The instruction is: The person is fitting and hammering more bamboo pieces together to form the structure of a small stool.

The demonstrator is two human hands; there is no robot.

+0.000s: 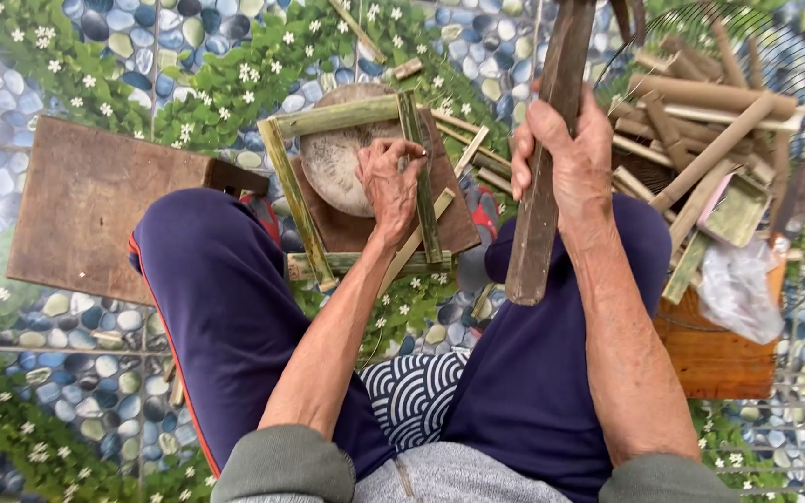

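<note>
At nine o'clock a flat brown board (86, 210) lies on the pebble-patterned floor (67, 373). Toward the centre, a square green bamboo frame (347, 186) rests over a round wooden block (333, 163) between the knees. The left hand (389, 182) sits on the frame's right-hand slat, its grip pinching that slat at the upper right corner, fingers curled over it. The slats are split green bamboo, pale on the cut faces. At one o'clock the right hand (566, 154) is clenched tight around a long dark wooden tool (547, 177), held upright. At three o'clock, bamboo offcuts (701, 121) pile on a wooden crate (715, 349).
</note>
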